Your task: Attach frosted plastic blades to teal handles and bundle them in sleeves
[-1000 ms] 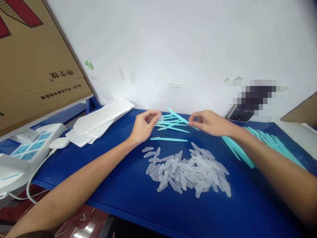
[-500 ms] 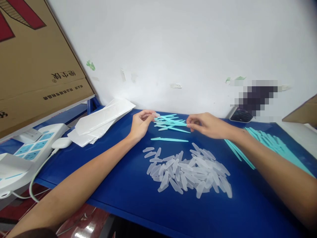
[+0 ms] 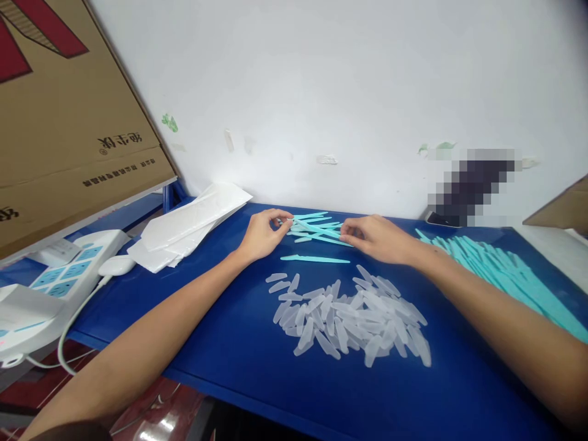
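Observation:
My left hand point(image 3: 269, 231) is closed in a pinch at the left end of a slim teal eyebrow razor point(image 3: 319, 229). A small translucent cap there is mostly hidden by the fingertips. The razor's other end is between the fingers and thumb of my right hand point(image 3: 367, 237). Beneath and behind it lies a loose pile of capped-looking teal razors point(image 3: 312, 215). One more razor point(image 3: 316, 260) lies crosswise just in front of the hands. Nearer to me spreads a heap of translucent blade caps point(image 3: 349, 315), a few lying apart at its left.
Many teal razors point(image 3: 500, 272) lie stacked on the blue table point(image 3: 239, 367) beyond my right forearm. White plastic bags point(image 3: 188, 223), a power strip point(image 3: 64, 275) with a cable and a large cardboard box point(image 3: 78, 122) are at left. A phone point(image 3: 443, 218) leans on the wall.
My hands have come slightly closer together; the cap at my left fingertips is now mostly covered. My right forearm has shifted, showing more of the razor stack.

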`<state>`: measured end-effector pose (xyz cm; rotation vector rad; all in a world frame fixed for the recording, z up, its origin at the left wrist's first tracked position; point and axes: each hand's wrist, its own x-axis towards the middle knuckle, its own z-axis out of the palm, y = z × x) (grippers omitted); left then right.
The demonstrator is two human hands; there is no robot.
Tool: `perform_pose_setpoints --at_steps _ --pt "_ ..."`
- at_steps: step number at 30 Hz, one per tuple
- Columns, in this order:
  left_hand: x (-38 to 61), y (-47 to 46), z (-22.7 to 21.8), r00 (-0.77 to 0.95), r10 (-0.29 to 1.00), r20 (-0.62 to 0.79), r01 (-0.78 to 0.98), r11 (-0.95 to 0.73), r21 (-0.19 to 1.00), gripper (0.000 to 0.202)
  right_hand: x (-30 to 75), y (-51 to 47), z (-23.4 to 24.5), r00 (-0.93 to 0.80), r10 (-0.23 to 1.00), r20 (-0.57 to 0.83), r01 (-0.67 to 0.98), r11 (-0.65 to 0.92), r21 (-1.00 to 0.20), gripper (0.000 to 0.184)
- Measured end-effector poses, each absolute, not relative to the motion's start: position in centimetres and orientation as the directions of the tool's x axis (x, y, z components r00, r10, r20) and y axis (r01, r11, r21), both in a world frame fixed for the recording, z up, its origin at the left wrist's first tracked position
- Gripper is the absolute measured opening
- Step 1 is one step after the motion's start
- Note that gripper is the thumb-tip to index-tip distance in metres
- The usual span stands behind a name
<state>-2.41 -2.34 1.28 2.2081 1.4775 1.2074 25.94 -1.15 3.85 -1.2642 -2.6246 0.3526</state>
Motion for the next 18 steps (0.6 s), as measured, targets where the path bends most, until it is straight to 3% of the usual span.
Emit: perform_pose_setpoints --at_steps 2,5,8,11,15,18 --pt "-2.7 -2.8 2.1 0.330 0.780 0.531 0.727 -0.569 0.385 0.026 25.8 -1.1 3.4 -0.593 0.799 0.102 0.768 0.599 -0.228 0.022" --pt "-2.4 -4.2 3.6 0.646 0.698 0.307 0.661 -0.714 0.231 0.037 25.4 -1.3 3.0 -0.527 0.828 0.190 0.813 0.557 -0.172 0.021" --pt "-1.8 -5.7 4.6 0.748 0.660 0.065 0.622 -0.732 0.278 0.042 24.8 -2.0 3.0 -0.419 0.859 0.293 0.854 0.483 -0.195 0.021" --pt "-1.4 -6.3 4.9 0.748 0.662 -0.047 0.643 -0.706 0.296 0.037 24.1 -2.9 3.0 -0.357 0.871 0.337 0.867 0.443 -0.226 0.030" --pt "-1.1 -6.5 4.7 0.750 0.648 -0.130 0.644 -0.673 0.364 0.031 23.6 -3.4 2.9 -0.586 0.790 0.180 0.763 0.613 -0.206 0.028" --pt "-0.9 -6.7 4.8 0.772 0.625 -0.114 0.608 -0.673 0.422 0.024 23.6 -3.1 2.7 -0.708 0.704 0.049 0.670 0.692 -0.270 0.025"
